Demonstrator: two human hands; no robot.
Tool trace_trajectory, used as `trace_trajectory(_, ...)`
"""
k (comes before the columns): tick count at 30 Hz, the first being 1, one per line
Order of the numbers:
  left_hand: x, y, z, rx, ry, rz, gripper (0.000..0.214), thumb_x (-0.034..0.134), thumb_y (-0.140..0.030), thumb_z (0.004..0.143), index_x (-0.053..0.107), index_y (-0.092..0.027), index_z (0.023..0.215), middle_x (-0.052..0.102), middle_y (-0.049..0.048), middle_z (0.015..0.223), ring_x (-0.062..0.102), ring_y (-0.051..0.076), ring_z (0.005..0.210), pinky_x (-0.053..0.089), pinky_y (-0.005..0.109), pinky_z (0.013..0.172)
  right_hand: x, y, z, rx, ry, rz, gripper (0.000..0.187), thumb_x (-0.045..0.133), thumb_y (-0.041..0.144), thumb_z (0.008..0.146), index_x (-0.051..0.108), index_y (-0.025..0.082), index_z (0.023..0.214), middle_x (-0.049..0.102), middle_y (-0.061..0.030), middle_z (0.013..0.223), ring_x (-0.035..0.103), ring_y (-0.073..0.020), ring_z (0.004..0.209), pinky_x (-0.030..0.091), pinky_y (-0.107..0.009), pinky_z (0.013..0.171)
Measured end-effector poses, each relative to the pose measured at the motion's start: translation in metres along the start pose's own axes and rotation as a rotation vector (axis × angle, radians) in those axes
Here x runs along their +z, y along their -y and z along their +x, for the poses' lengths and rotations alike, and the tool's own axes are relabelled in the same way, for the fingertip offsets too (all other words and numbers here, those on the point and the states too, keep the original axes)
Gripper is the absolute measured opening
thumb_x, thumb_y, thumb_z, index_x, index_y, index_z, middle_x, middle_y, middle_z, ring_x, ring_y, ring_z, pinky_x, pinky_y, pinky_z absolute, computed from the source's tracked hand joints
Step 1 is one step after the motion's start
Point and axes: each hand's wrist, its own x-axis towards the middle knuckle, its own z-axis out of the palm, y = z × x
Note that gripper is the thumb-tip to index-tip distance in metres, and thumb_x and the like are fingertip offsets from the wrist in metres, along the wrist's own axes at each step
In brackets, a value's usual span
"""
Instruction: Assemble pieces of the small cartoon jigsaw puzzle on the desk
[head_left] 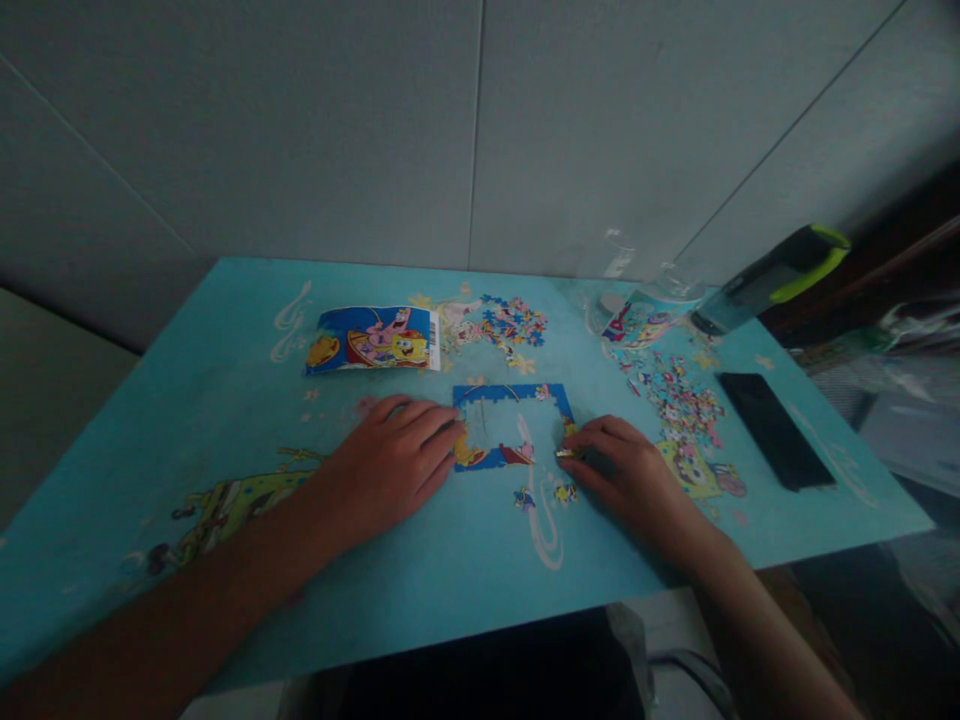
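A partly joined jigsaw puzzle (487, 459) lies on the light blue table, its blue border strips framing bare tabletop. My left hand (401, 455) rests flat with fingers stretched out, the tips touching the puzzle's left edge. At the lower right corner of the frame, my right hand (615, 460) pinches a small puzzle piece (564, 454) between thumb and fingers. Just below the puzzle are loose pieces, a bluish one (524, 498) and a yellow one (566, 493). Behind my left hand lies a picture packet (375, 338) with the cartoon design.
Loose puzzle pieces are heaped behind the puzzle (514, 322) and at the right (686, 400). A black phone (776, 430) lies at the right. Toward the back right are a clear container with a printed label (649, 312) and a dark bottle with a green strap (772, 278). A grey wall (337, 130) borders the table's back.
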Motion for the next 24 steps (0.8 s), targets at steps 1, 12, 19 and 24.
trace_trajectory(1,-0.0001,0.0001,0.0001,-0.002,-0.002,0.0,0.027,0.052,-0.022,0.101,0.066,-0.016,0.123,0.067,0.0118,0.128,0.062,0.029,0.115,0.043,0.051,0.099,0.0,-0.0006,-0.0001,0.001,-0.001,-0.011,0.016,0.066,0.029,0.097,0.074,0.025,0.111,0.068,-0.0089,0.108,0.067,-0.0252,0.098,0.056,-0.044,0.091)
trace_trajectory(12,0.0015,0.0009,0.0,-0.008,-0.001,-0.006,0.028,0.054,-0.023,0.1,0.066,-0.018,0.125,0.067,0.0116,0.128,0.062,0.029,0.116,0.043,0.051,0.1,0.0048,-0.0009,-0.0038,-0.004,-0.022,-0.021,0.024,0.062,0.03,0.099,0.077,0.027,0.117,0.068,-0.0102,0.111,0.067,-0.0259,0.1,0.057,-0.044,0.089)
trace_trajectory(19,0.0013,0.001,0.0002,-0.001,-0.011,-0.004,0.027,0.054,-0.022,0.1,0.067,-0.017,0.123,0.068,0.0115,0.126,0.062,0.03,0.115,0.043,0.051,0.099,0.005,0.0005,-0.0072,-0.003,-0.013,-0.013,0.028,0.057,0.028,0.102,0.076,0.029,0.123,0.067,-0.0104,0.111,0.065,-0.0255,0.101,0.057,-0.043,0.086)
trace_trajectory(24,0.0007,0.0007,0.0006,-0.001,-0.013,-0.01,0.027,0.053,-0.023,0.101,0.067,-0.018,0.123,0.068,0.0113,0.127,0.062,0.029,0.115,0.043,0.05,0.099,0.0054,-0.0009,-0.0062,-0.007,-0.036,0.05,0.028,0.06,0.028,0.1,0.077,0.03,0.122,0.067,-0.0094,0.11,0.066,-0.0244,0.099,0.057,-0.042,0.086)
